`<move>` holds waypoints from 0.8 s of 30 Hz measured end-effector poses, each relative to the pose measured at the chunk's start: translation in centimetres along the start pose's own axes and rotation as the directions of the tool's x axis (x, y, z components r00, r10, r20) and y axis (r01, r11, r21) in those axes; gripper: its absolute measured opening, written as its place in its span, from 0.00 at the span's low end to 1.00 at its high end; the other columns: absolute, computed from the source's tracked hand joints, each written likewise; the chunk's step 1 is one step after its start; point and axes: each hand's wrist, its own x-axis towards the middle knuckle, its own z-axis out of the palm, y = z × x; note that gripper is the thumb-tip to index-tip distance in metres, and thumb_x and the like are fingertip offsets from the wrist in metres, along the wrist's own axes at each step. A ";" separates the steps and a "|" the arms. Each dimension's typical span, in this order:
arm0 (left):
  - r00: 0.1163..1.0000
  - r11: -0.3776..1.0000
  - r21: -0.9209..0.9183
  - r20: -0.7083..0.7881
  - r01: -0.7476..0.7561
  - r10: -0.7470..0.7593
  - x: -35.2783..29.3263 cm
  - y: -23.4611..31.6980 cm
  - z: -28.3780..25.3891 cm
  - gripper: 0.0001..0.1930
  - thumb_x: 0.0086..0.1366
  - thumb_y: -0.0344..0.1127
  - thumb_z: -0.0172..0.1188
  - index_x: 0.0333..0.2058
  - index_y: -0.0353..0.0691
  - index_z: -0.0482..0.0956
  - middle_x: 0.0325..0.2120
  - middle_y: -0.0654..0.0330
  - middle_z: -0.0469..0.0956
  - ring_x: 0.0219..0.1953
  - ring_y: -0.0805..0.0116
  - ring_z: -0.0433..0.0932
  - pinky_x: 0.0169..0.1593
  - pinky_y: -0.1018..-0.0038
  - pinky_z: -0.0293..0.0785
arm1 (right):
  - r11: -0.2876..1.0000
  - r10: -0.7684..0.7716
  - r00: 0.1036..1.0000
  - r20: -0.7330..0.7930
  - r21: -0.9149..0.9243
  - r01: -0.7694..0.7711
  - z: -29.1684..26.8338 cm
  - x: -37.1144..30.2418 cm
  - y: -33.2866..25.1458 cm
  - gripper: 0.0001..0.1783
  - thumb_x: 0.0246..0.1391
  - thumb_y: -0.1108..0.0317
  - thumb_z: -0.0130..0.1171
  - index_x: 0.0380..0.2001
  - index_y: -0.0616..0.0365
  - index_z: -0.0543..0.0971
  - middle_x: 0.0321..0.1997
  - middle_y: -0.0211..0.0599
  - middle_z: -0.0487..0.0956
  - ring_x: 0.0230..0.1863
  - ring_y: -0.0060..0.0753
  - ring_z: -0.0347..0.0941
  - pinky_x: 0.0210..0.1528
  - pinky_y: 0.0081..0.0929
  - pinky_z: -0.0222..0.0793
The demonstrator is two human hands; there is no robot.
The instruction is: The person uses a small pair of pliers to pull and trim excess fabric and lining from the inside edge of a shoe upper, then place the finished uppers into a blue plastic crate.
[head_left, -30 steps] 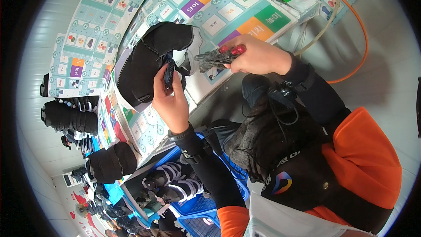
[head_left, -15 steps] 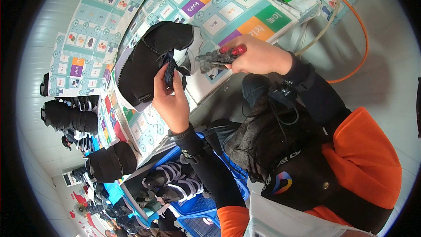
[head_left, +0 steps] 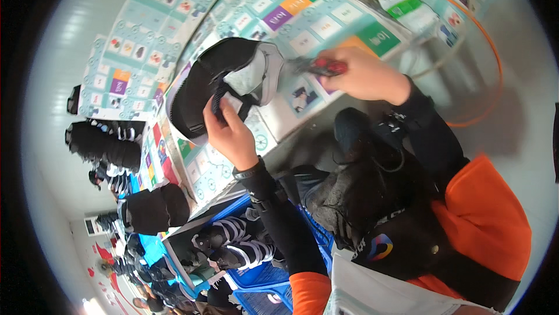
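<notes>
The left hand gripped a black shoe above the near edge of the table, fingers curled tight around a dark lace or strap at the shoe's opening, where a grey lining showed. The right hand was closed round a red-handled tool, blurred, its tip just beside the grey collar of the shoe; whether the tip touched the shoe could not be told. The step in hand looked like trimming or working the shoe's opening with the tool while the other hand steadied it, and the next move seemed to call for a firm hold on the lace and a careful approach of the tip so that it met the collar and not the fingers. The table was covered with a printed sheet of pale teal squares with small pictures, and with purple, orange and green rectangular labels lying beyond the shoe. A second sheet of the same kind lay left of the table. A white packet with a green band lay at the far right end of the table, beside an orange cable. Below the table stood a blue crate holding black shoes with white stripes, and more black shoes were lined up to its left.
</notes>
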 end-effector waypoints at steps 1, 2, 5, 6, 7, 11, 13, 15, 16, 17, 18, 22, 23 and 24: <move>0.989 0.998 0.058 -0.144 -0.029 0.037 0.7 0.6 -0.4 0.13 0.75 0.33 0.59 0.51 0.29 0.80 0.36 0.58 0.84 0.36 0.75 0.78 0.43 0.75 0.75 | 0.990 0.023 0.996 -0.089 -0.133 -0.035 -0.4 0.3 0.3 0.19 0.54 0.66 0.60 0.49 0.59 0.79 0.40 0.52 0.79 0.39 0.52 0.76 0.44 0.41 0.71; 0.977 0.993 -0.112 -0.206 0.030 -0.053 1.6 1.1 -1.2 0.14 0.77 0.35 0.56 0.49 0.27 0.79 0.37 0.57 0.83 0.37 0.72 0.77 0.45 0.73 0.75 | 0.981 -0.028 0.983 -0.183 -0.192 -0.008 -1.2 0.3 1.1 0.18 0.55 0.68 0.59 0.49 0.59 0.78 0.40 0.53 0.79 0.41 0.57 0.75 0.45 0.43 0.70; 0.932 0.963 -0.263 -0.330 0.060 -0.148 2.3 3.4 -3.6 0.18 0.78 0.39 0.55 0.49 0.25 0.77 0.40 0.51 0.83 0.39 0.69 0.77 0.46 0.72 0.74 | 0.931 -0.117 0.941 -0.319 -0.365 -0.008 -3.1 1.2 2.8 0.16 0.53 0.67 0.58 0.43 0.64 0.73 0.42 0.59 0.79 0.48 0.66 0.75 0.47 0.55 0.70; 0.933 0.983 -0.175 -0.341 0.057 -0.115 2.0 3.1 -4.5 0.19 0.78 0.39 0.54 0.51 0.24 0.76 0.42 0.50 0.83 0.40 0.67 0.77 0.49 0.70 0.74 | 0.898 -0.115 0.935 -0.335 -0.438 -0.047 -3.2 1.4 2.8 0.15 0.52 0.70 0.58 0.43 0.64 0.71 0.44 0.58 0.77 0.51 0.65 0.74 0.49 0.54 0.71; 0.926 0.987 -0.148 -0.360 0.065 -0.115 1.6 3.5 -5.3 0.18 0.78 0.39 0.54 0.51 0.24 0.76 0.43 0.51 0.82 0.42 0.65 0.77 0.51 0.70 0.73 | 0.863 -0.194 0.915 -0.355 -0.506 -0.013 -2.6 2.4 4.6 0.18 0.50 0.73 0.58 0.45 0.66 0.70 0.47 0.56 0.77 0.54 0.63 0.73 0.51 0.53 0.71; 0.889 0.937 -0.345 -0.410 0.058 -0.206 -0.7 7.5 -3.8 0.15 0.78 0.34 0.53 0.52 0.26 0.76 0.45 0.53 0.81 0.47 0.68 0.78 0.54 0.73 0.73 | 0.783 -0.150 0.940 -0.308 -0.618 -0.078 -2.8 4.6 10.0 0.26 0.45 0.74 0.62 0.49 0.69 0.69 0.55 0.59 0.71 0.60 0.66 0.66 0.55 0.54 0.70; 0.875 0.931 -0.353 -0.417 0.093 -0.246 -1.5 9.3 -3.3 0.13 0.78 0.32 0.53 0.51 0.28 0.77 0.44 0.55 0.82 0.45 0.70 0.78 0.53 0.74 0.73 | 0.759 -0.232 0.921 -0.315 -0.650 -0.031 -2.2 4.8 11.2 0.38 0.45 0.72 0.64 0.61 0.69 0.66 0.60 0.59 0.68 0.64 0.65 0.63 0.63 0.55 0.65; 0.896 0.928 -0.359 -0.375 0.096 -0.238 -2.6 10.0 -4.0 0.11 0.78 0.32 0.54 0.50 0.31 0.77 0.41 0.59 0.81 0.43 0.73 0.76 0.50 0.75 0.72 | 0.700 -0.404 0.870 -0.283 -0.707 0.095 -1.5 3.7 7.0 0.41 0.45 0.72 0.65 0.65 0.68 0.65 0.63 0.58 0.68 0.67 0.66 0.61 0.65 0.52 0.65; 0.897 0.935 -0.336 -0.370 0.111 -0.240 -2.9 10.9 -3.9 0.11 0.77 0.32 0.54 0.50 0.31 0.77 0.40 0.59 0.81 0.42 0.73 0.75 0.49 0.75 0.72 | 0.763 -0.476 0.822 -0.313 -0.612 0.209 -1.6 3.0 5.2 0.38 0.48 0.74 0.65 0.64 0.65 0.67 0.65 0.56 0.67 0.68 0.64 0.61 0.67 0.50 0.65; 0.899 0.941 -0.313 -0.365 0.127 -0.242 -3.1 11.2 -3.6 0.11 0.77 0.32 0.54 0.50 0.31 0.77 0.39 0.59 0.81 0.41 0.73 0.75 0.49 0.76 0.72 | 0.770 -0.524 0.797 -0.300 -0.567 0.292 -1.2 1.9 3.5 0.34 0.51 0.76 0.65 0.62 0.64 0.69 0.63 0.53 0.70 0.64 0.58 0.68 0.62 0.43 0.70; 0.881 0.930 -0.340 -0.386 0.138 -0.272 -3.5 11.2 -3.5 0.11 0.77 0.32 0.54 0.50 0.31 0.77 0.39 0.59 0.81 0.41 0.73 0.75 0.49 0.76 0.72 | 0.921 -0.365 0.891 -0.271 -0.244 0.303 -0.7 0.5 0.8 0.30 0.54 0.76 0.64 0.60 0.63 0.72 0.59 0.48 0.75 0.59 0.48 0.75 0.55 0.36 0.74; 0.870 0.890 -0.401 -0.334 0.218 -0.363 -5.4 10.8 -3.2 0.12 0.77 0.32 0.55 0.50 0.30 0.77 0.41 0.59 0.81 0.42 0.74 0.75 0.49 0.76 0.72 | 0.931 -0.209 0.966 -0.152 0.273 0.244 1.5 -3.9 -1.5 0.26 0.58 0.77 0.60 0.61 0.64 0.72 0.53 0.41 0.78 0.54 0.31 0.76 0.52 0.29 0.73; 0.864 0.884 -0.411 -0.337 0.223 -0.374 -5.7 10.9 -3.0 0.12 0.77 0.33 0.54 0.50 0.29 0.77 0.42 0.59 0.81 0.42 0.75 0.74 0.50 0.77 0.71 | 0.905 -0.234 0.957 -0.173 0.321 0.279 1.7 -4.5 -1.6 0.28 0.59 0.76 0.60 0.63 0.65 0.69 0.54 0.41 0.77 0.54 0.32 0.76 0.54 0.30 0.73; 0.864 0.873 -0.429 -0.322 0.232 -0.388 -5.9 11.1 -3.0 0.12 0.77 0.32 0.55 0.51 0.29 0.77 0.42 0.59 0.81 0.43 0.75 0.75 0.50 0.77 0.71 | 0.874 -0.256 0.946 -0.198 0.371 0.314 1.9 -4.8 -1.8 0.31 0.60 0.76 0.60 0.66 0.66 0.67 0.54 0.42 0.76 0.54 0.32 0.76 0.55 0.30 0.72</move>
